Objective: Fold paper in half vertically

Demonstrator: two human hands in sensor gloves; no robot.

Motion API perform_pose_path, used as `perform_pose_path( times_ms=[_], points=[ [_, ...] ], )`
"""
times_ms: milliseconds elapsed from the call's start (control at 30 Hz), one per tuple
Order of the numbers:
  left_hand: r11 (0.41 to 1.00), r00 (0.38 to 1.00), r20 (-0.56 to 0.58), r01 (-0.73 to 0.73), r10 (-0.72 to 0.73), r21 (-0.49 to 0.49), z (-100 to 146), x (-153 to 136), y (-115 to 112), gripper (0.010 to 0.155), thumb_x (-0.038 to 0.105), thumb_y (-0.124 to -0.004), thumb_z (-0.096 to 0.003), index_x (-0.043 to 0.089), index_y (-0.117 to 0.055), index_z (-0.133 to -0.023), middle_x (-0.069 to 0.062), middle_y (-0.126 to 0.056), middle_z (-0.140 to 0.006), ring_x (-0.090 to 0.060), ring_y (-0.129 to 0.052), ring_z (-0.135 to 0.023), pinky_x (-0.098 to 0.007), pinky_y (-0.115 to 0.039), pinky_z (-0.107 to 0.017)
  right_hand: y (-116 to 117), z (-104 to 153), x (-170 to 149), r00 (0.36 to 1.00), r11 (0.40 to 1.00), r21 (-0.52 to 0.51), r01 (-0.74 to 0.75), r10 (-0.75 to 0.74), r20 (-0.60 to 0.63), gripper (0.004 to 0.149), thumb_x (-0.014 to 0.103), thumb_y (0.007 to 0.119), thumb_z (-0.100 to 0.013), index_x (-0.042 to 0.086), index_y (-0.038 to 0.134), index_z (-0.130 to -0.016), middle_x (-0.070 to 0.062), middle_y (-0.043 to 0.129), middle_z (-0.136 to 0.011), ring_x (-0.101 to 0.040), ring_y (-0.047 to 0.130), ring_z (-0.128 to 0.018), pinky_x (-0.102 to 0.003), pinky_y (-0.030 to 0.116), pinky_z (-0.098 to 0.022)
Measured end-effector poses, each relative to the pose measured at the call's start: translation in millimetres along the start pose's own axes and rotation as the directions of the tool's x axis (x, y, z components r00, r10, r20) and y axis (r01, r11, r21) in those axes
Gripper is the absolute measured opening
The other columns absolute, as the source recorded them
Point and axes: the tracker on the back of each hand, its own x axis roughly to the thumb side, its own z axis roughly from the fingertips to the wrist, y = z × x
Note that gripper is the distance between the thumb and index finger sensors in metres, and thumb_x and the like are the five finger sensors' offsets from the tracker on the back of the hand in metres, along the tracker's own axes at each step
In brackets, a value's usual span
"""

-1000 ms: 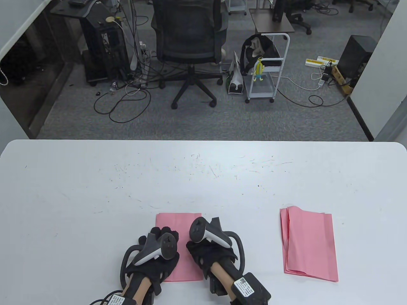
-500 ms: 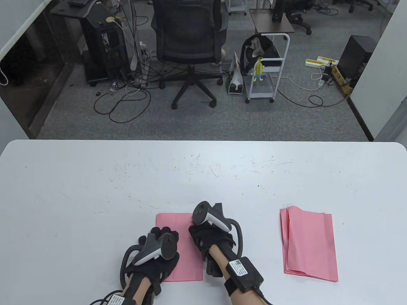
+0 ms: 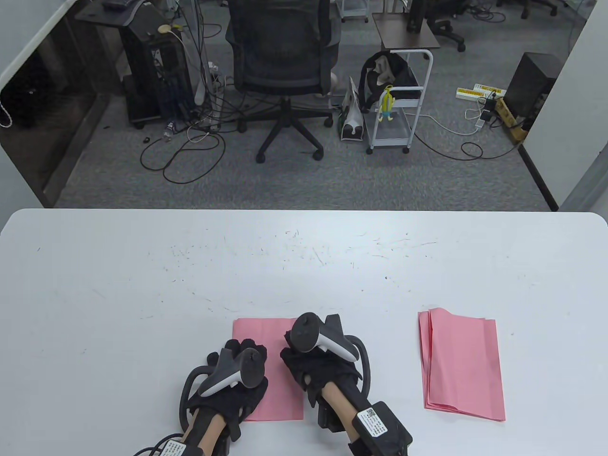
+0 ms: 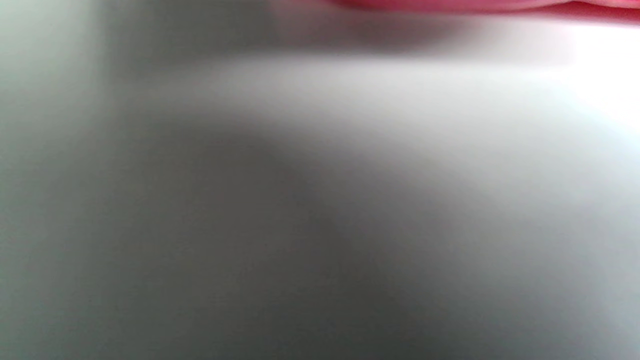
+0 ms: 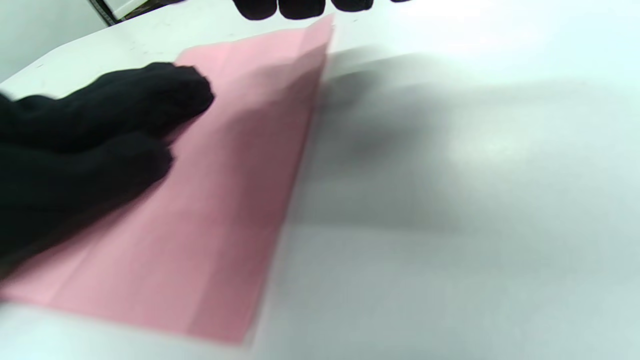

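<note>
Honestly, keep the left hand (image 3: 237, 375) pressing flat on the folded pink paper (image 3: 266, 332) while the right hand (image 3: 316, 368), fingers loosely apart, firmly runs the right-edge crease

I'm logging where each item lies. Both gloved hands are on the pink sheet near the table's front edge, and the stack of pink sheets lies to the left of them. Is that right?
Not quite. The stack of pink sheets lies to the right of the hands, not the left, as the table view shows. The rest holds: the left hand and right hand are on the pink sheet near the front edge of the table.
</note>
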Motion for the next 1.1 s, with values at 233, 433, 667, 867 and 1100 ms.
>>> perform_pose_path(
  times_ms=[233,433,667,867,1100],
  points=[
    [1.000,1.000,-0.001,0.000,0.000,0.000,0.1,0.1,-0.1,0.073,0.059,-0.039,-0.0550,0.033,-0.004,-0.114,0.001,0.003,-0.122,-0.036,0.001,-0.112,-0.067,-0.014,-0.079,26.3,-4.7,4.7,0.997,0.992,0.104,-0.070,0.071,-0.010,0.058,0.050,0.063,-0.051,0.024,0.059,-0.103,-0.005,0.058,-0.110,-0.032,0.057,-0.100,-0.052,0.058,-0.072],
    [1.000,1.000,0.000,0.000,0.000,-0.001,0.4,0.2,0.0,0.073,0.059,-0.039,-0.0550,0.033,-0.004,-0.114,0.000,0.003,-0.122,-0.036,0.001,-0.112,-0.067,-0.014,-0.079,27.4,-4.9,3.6,0.998,0.995,0.079,-0.065,0.066,-0.013,0.057,0.050,0.062,-0.051,0.025,0.060,-0.103,-0.003,0.058,-0.109,-0.030,0.056,-0.099,-0.050,0.057,-0.072],
    [1.000,1.000,-0.001,0.000,0.000,-0.002,0.3,0.2,-0.1,0.074,0.059,-0.039,-0.0550,0.033,-0.004,-0.114,0.001,0.003,-0.122,-0.036,0.001,-0.112,-0.067,-0.014,-0.079,29.5,-1.4,5.3,0.996,0.994,0.059,-0.093,0.093,0.001,0.057,0.049,0.063,-0.051,0.025,0.061,-0.102,-0.004,0.060,-0.107,-0.030,0.058,-0.098,-0.050,0.058,-0.072],
    [1.000,1.000,-0.001,0.000,0.000,-0.002,0.3,0.1,-0.1,0.073,0.059,-0.039,-0.0550,0.033,-0.004,-0.114,0.001,0.003,-0.122,-0.036,0.001,-0.112,-0.067,-0.014,-0.079,36.7,9.8,8.6,0.991,0.989,0.058,-0.133,0.132,0.019,0.057,0.049,0.063,-0.051,0.023,0.062,-0.102,-0.005,0.060,-0.107,-0.030,0.059,-0.097,-0.050,0.059,-0.071],
    [1.000,1.000,-0.002,0.001,-0.001,-0.002,0.3,0.2,-0.1,0.073,0.059,-0.039,-0.0549,0.033,-0.004,-0.114,0.001,0.003,-0.122,-0.036,0.001,-0.112,-0.067,-0.014,-0.079,50.4,31.9,10.4,0.988,0.987,0.064,-0.146,0.143,0.056,0.057,0.049,0.063,-0.051,0.023,0.063,-0.101,-0.006,0.061,-0.107,-0.031,0.060,-0.097,-0.051,0.059,-0.071]
  ],
)
